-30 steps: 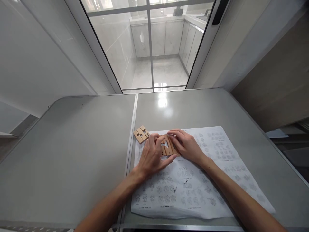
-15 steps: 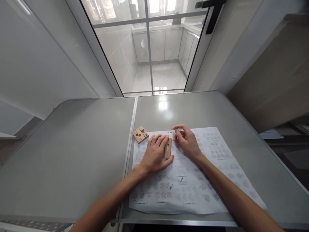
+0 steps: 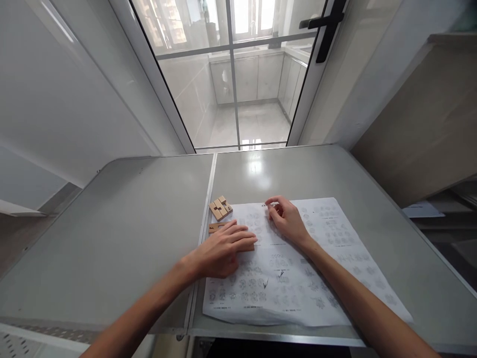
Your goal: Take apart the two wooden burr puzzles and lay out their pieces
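My left hand (image 3: pixel 223 248) reaches over the left part of the printed sheet, fingers stretched across wood. A light wooden puzzle piece (image 3: pixel 250 247) shows its edge beneath the fingertips, held under the hand; the thumb is hidden. Just beyond the fingers is a flat wooden piece (image 3: pixel 215 227) with a slot and a dark mark, partly covered. Whether both are one piece, I cannot tell. Behind it lies a square wooden block puzzle (image 3: pixel 220 208) with gaps between its bars. My right hand (image 3: pixel 288 219) rests on the sheet, loosely curled, thumb and forefinger apart with nothing between them.
A large creased paper sheet (image 3: pixel 298 293) with rows of small printed diagrams covers part of the grey table (image 3: pixel 149 238). A metal seam (image 3: pixel 210 179) runs along the table just left of the puzzles. Beyond the table stands a glass door with a black handle (image 3: pixel 322 22).
My left hand has moved left and turned, its fingers now pointing right over the wood. A slotted wooden piece now shows near the block puzzle. The right hand stays put; the view tilts slightly up.
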`<state>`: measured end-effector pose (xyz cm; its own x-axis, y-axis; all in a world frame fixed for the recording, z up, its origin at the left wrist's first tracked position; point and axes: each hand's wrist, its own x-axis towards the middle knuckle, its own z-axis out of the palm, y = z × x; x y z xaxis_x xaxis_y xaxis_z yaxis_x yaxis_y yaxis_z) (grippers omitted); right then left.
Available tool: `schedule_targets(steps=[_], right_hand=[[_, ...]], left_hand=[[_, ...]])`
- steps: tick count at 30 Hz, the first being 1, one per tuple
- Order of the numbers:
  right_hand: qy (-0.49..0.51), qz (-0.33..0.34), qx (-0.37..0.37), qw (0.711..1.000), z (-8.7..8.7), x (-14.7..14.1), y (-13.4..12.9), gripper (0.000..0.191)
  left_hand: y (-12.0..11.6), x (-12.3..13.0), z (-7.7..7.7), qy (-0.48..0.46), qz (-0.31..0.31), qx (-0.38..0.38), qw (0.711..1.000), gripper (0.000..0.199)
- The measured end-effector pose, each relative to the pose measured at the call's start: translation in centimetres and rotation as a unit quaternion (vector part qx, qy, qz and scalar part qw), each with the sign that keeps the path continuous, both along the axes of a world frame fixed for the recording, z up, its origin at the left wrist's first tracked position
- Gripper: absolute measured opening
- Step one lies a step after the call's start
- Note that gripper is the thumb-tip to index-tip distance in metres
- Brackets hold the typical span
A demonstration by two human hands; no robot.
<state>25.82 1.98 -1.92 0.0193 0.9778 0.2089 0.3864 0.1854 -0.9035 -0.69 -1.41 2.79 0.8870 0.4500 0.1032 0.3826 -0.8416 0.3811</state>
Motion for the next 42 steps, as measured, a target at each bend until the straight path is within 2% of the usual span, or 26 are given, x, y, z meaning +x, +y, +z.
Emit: schedule_targets(steps=[10, 20, 25, 29, 32, 35, 39, 42], right_hand=[[-0.01, 0.005, -0.001, 1.0, 0.0, 0.0, -0.1, 0.019], [-0.013, 0.014, -0.004, 1.0, 0.0, 0.0, 0.0, 0.02], [-0.013, 0.018, -0.004, 1.0, 0.0, 0.0, -0.1, 0.02], [-0.017, 0.016, -0.002, 1.0, 0.0, 0.0, -0.1, 0.02], [-0.021, 0.016, -0.001, 1.0, -0.1, 0.0, -0.1, 0.02], [-0.022, 0.019, 0.001, 1.0, -0.1, 0.0, -0.1, 0.019], [-0.021, 0.022, 0.003, 1.0, -0.1, 0.0, -0.1, 0.019], [-0.023, 0.024, 0.002, 0.999, 0.0, 0.0, -0.1, 0.018]], left_hand=[[-0.7, -2.2, -0.3, -0.024, 0.024, 0.045, 0.998, 0.097], [-1.1, -3.6, 0.4, -0.022, 0.074, 0.056, 0.995, 0.086], [-1.4, -3.8, 0.1, -0.016, 0.076, 0.071, 0.994, 0.086], [-2.0, -3.3, -0.5, -0.021, 0.054, 0.1, 0.993, 0.084], [-2.4, -2.8, -1.1, -0.02, 0.037, 0.103, 0.994, 0.077], [-2.6, -2.5, -1.4, -0.045, 0.052, 0.105, 0.992, 0.065], [-2.8, -2.6, -1.0, -0.064, 0.088, 0.105, 0.989, 0.044], [-3.2, -2.9, -0.6, -0.079, 0.111, 0.078, 0.988, 0.037]])
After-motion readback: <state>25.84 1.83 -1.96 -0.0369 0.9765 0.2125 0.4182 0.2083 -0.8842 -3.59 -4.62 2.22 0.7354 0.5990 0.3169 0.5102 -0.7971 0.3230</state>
